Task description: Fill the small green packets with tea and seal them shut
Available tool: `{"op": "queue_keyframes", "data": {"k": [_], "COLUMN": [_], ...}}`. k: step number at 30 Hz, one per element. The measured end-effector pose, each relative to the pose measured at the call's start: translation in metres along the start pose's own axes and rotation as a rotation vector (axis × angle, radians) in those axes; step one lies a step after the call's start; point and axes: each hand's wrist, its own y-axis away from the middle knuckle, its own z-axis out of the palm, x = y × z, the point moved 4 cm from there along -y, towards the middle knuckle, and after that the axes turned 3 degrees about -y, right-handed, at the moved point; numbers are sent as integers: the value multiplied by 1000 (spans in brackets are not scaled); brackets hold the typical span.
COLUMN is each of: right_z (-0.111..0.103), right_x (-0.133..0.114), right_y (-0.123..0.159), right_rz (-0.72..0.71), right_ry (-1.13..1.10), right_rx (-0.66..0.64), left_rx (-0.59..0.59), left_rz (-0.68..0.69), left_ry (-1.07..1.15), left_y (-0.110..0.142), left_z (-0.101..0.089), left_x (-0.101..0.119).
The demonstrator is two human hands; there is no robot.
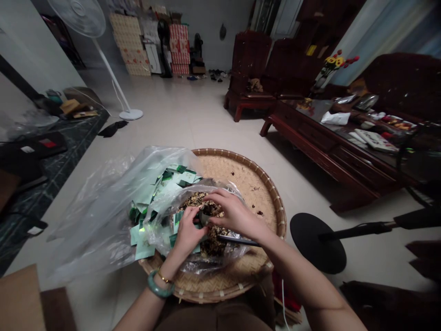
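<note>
A round woven bamboo tray (241, 172) lies in front of me, holding a clear plastic bag (99, 216) full of green-and-white sachets (175, 181). A second clear bag (220, 264) gapes open on the tray, with a dried brown loose mix (212, 241) inside it. My left hand (188, 232) pinches the dark head of a black-handled scoop (237, 240) in that mix. Just beside it, my right hand (234, 214) curves over the bag's mouth. Whether those fingers grip anything cannot be told.
A black round stand base (317, 243) sits on the tile floor to the right. Beyond stand a dark wooden table (327, 138) with assorted items and wooden chairs (250, 69). A dark stone ledge (44, 174) runs along the left. Cardboard boxes (127, 43) and a white fan (77, 18) stand far back.
</note>
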Motion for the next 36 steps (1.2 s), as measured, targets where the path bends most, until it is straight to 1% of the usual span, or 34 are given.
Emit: {"op": "queue_keyframes", "data": {"k": [3,6,9,12,16,20,22,24,27,28,30,32,33,35,36], "right_z": [1,2,5,8,15,22,22,18,8,5,2,6,11,25,28], "right_x": [-5,-8,-6,5,17,20,17,13,16,21,40,66,80,106,117], "right_y": [4,9,11,10,6,2,1,1,4,6,11,14,14,10,6], "right_rz": [-23,-74,-115,-88,-54,-21,-33,-52,-37,-16,61,180,238,304,318], "right_ry": [-35,-13,10,75,121,134,88,-14,-191,-229,-244,-162,-88,120,164], "right_rx": [-2,8,6,21,33,3,-3,25,140,196,309,350,299,97,69], "left_rx": [-7,-11,-16,-33,-43,-103,-141,-153,-166,-177,-201,-192,-175,-130,-111], "left_rz": [-3,-16,2,26,32,22,37,74,131,135,112,53,21,-27,-40], "left_ry": [20,41,18,-3,-20,-53,-105,-165,-210,-213,-209,-197,-190,-181,-179], "left_y": [0,1,1,2,3,2,1,0,-1,-1,0,1,1,2,2], "left_z": [1,1,2,3,4,6,6,5,4,4,4,2,1,-2,-3], "left_x": [0,4,11,16,16,13,12,13,14,15,14,12,11,10,10]}}
